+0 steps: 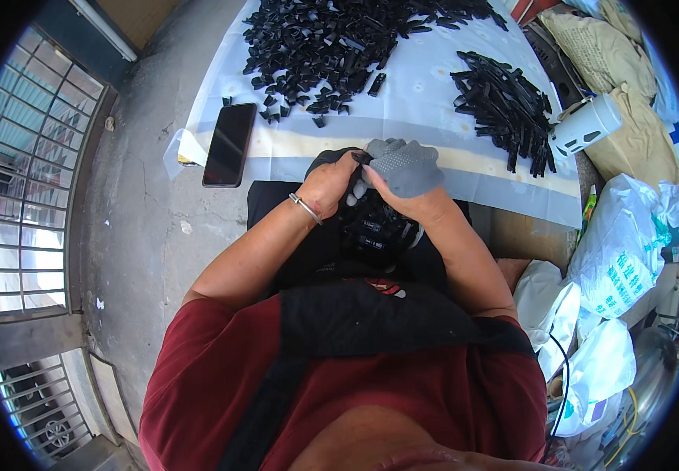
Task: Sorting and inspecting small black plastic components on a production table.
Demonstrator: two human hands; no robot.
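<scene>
Close together over my lap, both hands are closed at the table's near edge. My left hand [333, 179], with a bracelet at its wrist, pinches a small black piece [361, 157] between thumb and fingers. My right hand [404, 166] wears a grey dotted glove that leaves the thumb bare; its thumb and fingers press on the same piece. What kind of part it is, I cannot make out. Just below the hands, more shiny black pieces [375, 231] lie gathered in my lap, partly hidden by my wrists.
A pale tablecloth [418, 102] bears a large heap of short black pieces [316, 47]. Long black strips [504, 106] are piled to its right, beside a white cylindrical container [591, 125]. A phone [229, 145] lies at the left edge. Sacks [622, 243] crowd the right side.
</scene>
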